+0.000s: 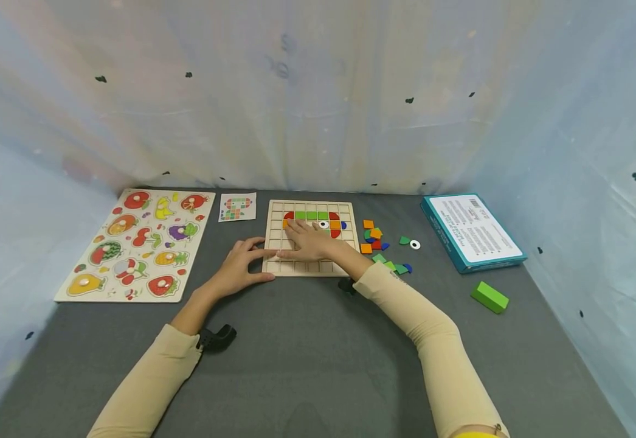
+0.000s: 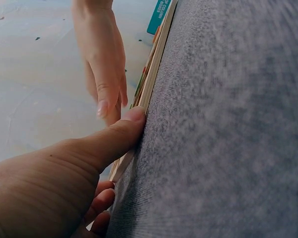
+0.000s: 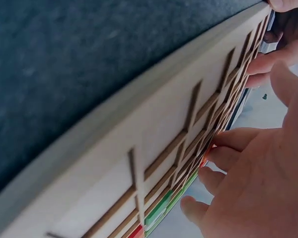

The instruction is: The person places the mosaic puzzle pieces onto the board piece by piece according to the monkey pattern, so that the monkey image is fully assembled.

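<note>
A wooden grid board (image 1: 296, 267) lies flat on the grey table, with red, green, orange and blue tiles and a white ring (image 1: 323, 224) set in its upper cells. At the board's near left corner, my left hand (image 1: 236, 266) grips the edges. Its thumb (image 2: 121, 134) presses the front edge in the left wrist view. Over the middle of the board stretches my right hand (image 1: 312, 244); its fingers are spread and fairly straight. The fingertips touch the board near the orange tile (image 1: 285, 224) at the left of the pattern. The palm hides several cells.
Loose coloured tiles (image 1: 368, 224) lie right of the board, with another white ring (image 1: 414, 244). Farther right are a teal box (image 1: 473, 231) and a green block (image 1: 490, 297). A pattern card (image 1: 237, 207) and a fruit puzzle board (image 1: 148, 243) lie left. A curtain-like sheet (image 1: 318, 121) rises behind.
</note>
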Motion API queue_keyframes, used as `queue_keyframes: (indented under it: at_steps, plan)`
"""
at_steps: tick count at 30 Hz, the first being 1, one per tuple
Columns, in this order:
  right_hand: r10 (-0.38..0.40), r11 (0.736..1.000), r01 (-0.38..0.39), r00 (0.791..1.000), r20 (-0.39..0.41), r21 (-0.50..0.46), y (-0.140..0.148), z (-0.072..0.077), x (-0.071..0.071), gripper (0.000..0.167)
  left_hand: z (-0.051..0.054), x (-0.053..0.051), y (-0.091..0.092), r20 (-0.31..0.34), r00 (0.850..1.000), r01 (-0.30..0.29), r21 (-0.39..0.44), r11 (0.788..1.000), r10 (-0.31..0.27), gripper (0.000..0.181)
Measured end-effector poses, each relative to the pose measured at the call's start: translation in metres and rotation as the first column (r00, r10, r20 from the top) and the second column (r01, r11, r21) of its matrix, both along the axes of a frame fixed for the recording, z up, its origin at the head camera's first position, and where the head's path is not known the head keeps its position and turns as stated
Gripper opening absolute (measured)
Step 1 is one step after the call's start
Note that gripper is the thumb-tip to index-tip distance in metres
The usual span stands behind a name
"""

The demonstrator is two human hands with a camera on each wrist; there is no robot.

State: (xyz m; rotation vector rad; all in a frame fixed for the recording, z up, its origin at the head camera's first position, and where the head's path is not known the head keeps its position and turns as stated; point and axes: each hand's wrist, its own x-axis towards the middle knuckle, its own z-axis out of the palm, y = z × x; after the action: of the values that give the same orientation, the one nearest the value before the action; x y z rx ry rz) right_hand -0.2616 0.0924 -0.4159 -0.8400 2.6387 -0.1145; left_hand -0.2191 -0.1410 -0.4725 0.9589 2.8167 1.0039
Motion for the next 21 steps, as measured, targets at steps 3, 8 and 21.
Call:
queue_keyframes:
  at_steps: [3,8,21]
  plan:
    - [-0.005,1.0,0.005,1.0,0.007,-0.004,0.002,0.0,-0.001,0.084,0.001,-0.001,-0.001,-0.004,1.0,0.004,0.004,1.0,-0.004,0.062]
    - [0.009,0.999,-0.009,1.0,0.008,-0.031,0.005,0.002,-0.001,0.082,0.001,-0.001,-0.002,-0.006,1.0,-0.008,0.002,1.0,0.008,0.062]
    - [-0.24,0.91,0.23,0.971,0.012,-0.344,0.168,0.026,0.017,0.063,0.001,0.0,0.002,-0.007,1.0,0.009,0.023,1.0,-0.009,0.061]
